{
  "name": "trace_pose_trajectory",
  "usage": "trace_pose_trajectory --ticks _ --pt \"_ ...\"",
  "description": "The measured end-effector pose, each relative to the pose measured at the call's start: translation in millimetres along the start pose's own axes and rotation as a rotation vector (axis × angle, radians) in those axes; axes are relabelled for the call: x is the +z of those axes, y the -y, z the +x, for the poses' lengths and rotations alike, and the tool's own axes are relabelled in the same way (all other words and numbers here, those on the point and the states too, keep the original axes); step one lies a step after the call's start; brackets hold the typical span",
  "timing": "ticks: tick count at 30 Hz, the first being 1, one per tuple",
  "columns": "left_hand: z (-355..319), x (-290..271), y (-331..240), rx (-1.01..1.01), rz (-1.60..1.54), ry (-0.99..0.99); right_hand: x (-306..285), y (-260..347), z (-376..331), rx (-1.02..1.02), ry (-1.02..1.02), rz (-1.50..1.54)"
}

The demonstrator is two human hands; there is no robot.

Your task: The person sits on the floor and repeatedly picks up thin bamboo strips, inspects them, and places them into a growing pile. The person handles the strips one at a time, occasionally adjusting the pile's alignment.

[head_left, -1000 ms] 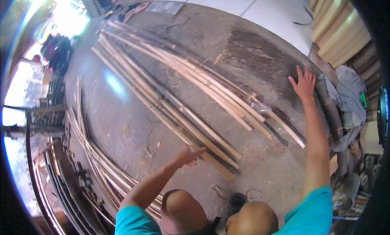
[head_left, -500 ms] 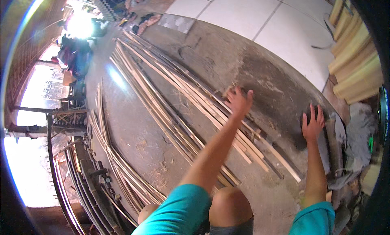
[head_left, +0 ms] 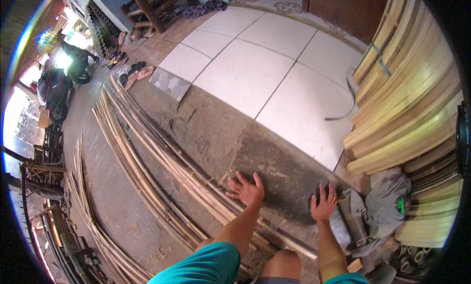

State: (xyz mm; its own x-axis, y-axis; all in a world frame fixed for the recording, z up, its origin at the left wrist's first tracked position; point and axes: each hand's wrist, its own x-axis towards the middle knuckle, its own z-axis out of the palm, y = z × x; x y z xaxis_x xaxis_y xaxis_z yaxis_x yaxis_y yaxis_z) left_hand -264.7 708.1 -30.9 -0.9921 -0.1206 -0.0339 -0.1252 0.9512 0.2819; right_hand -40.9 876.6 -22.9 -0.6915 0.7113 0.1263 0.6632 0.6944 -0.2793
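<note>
Bamboo strips (head_left: 190, 187) lie nr L hand (head_left: 250, 192) (fingers (head_left: 257, 179) spread).

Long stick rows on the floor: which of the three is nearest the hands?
The rightmost row, close to the left hand; the middle row and left row lie farther.

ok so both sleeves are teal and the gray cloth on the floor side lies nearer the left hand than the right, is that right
Not quite: the gray cloth lies nearer the right hand than the left hand, as the head view shows. Both sleeves are indeed teal.
</note>
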Motion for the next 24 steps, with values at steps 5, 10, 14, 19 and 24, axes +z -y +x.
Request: trace_pose_trajectory --ticks 5,10,14,19,24 --pt "3 2 5 -0.006 0.012 0.047 -7 9 3 -0.013 0.028 0.001" --pt "8 2 8 -0.043 0.061 0.076 -3 16 3 -0.046 0.051 -0.035" --pt "11 -5 7 -0.039 0.072 0.110 0 13 1 -0.006 0.110 -0.075" --pt "10 -2 7 -0.048 0.082 0.103 5 12 3 -0.025 0.081 -0.136" --pt "8 -8 3 -0.032 0.023 0.102 3 8 4 -0.040 0.062 -0.155"
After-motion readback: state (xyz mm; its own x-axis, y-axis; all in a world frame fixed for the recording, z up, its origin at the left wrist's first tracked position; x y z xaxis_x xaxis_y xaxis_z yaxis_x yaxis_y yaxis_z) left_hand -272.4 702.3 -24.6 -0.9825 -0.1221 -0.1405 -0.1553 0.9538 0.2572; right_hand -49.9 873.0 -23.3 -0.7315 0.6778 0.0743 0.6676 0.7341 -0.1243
